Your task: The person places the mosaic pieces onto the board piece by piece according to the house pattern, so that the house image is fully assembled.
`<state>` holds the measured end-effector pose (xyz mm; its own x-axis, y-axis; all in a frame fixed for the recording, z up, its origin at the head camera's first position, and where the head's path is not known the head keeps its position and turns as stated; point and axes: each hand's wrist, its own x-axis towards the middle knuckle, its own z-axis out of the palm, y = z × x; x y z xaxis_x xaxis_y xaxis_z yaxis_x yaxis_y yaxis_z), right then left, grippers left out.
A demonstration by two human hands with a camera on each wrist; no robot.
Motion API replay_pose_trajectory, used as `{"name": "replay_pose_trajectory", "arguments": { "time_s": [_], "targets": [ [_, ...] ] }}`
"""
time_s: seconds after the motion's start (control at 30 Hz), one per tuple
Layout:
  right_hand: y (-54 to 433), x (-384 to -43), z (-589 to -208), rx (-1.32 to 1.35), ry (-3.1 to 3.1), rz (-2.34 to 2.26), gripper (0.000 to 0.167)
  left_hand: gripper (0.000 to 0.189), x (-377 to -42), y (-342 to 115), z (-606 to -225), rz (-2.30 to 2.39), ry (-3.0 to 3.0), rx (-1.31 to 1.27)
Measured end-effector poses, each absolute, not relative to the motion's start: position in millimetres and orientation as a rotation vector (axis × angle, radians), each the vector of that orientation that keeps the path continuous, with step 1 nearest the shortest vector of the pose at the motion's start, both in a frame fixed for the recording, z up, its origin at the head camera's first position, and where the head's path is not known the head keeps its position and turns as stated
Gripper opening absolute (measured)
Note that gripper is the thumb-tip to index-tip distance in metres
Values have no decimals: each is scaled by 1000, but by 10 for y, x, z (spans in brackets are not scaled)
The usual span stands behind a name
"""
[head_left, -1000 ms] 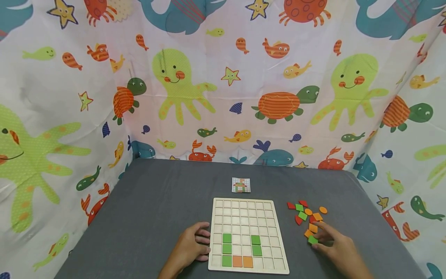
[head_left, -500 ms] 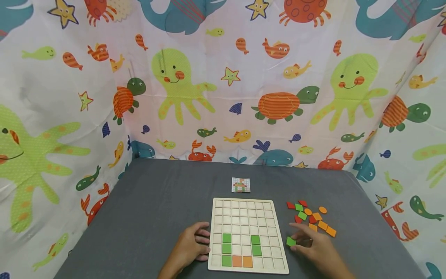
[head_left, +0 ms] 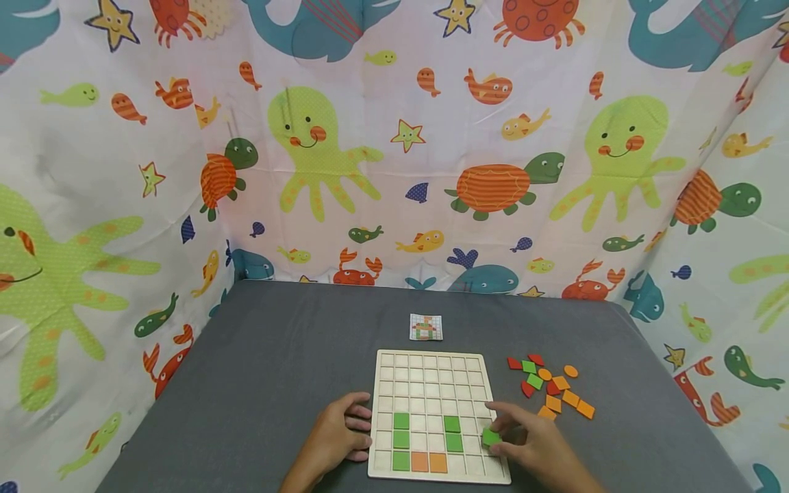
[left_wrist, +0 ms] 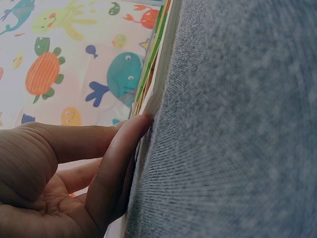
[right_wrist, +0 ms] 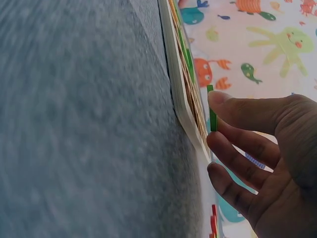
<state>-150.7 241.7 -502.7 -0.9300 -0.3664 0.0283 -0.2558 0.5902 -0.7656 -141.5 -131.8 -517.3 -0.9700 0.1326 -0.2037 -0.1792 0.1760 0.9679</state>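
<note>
A square wooden grid board point(head_left: 417, 388) lies on the table. My left hand point(head_left: 333, 435) rests beside its left edge with relaxed fingers; in the left wrist view a fingertip point(left_wrist: 143, 121) touches the rim. Between thumb and fingers my right hand point(head_left: 539, 438) pinches a green square tile point(head_left: 490, 437). That tile is over the board's right columns, and the right wrist view shows it edge-on, raised off the surface. Set in the grid are a column of green tiles point(head_left: 401, 439) at left, two green tiles point(head_left: 453, 433) further right, and two orange tiles point(head_left: 438, 463) in the bottom row.
Loose orange squares point(head_left: 585, 409), orange discs point(head_left: 571, 371), green squares point(head_left: 535, 381) and red pieces point(head_left: 514, 363) lie scattered right of the board. Behind it is a small pattern card point(head_left: 426, 327). A printed curtain point(head_left: 370, 171) surrounds the grey table point(head_left: 296, 342).
My right hand has picked up the green tile from the loose pieces and carried it left over the board. Some orange squares shifted to the right. My left hand has stayed put.
</note>
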Motion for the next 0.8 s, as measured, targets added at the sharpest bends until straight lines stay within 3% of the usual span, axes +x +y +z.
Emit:
{"name": "replay_pose_trajectory", "arguments": {
  "time_s": [0.8],
  "targets": [
    [2139,-1486,-5069,-881,2448,-1308,61,77,-1428,-1300,-5161,1858,2214,-62]
  ]
}}
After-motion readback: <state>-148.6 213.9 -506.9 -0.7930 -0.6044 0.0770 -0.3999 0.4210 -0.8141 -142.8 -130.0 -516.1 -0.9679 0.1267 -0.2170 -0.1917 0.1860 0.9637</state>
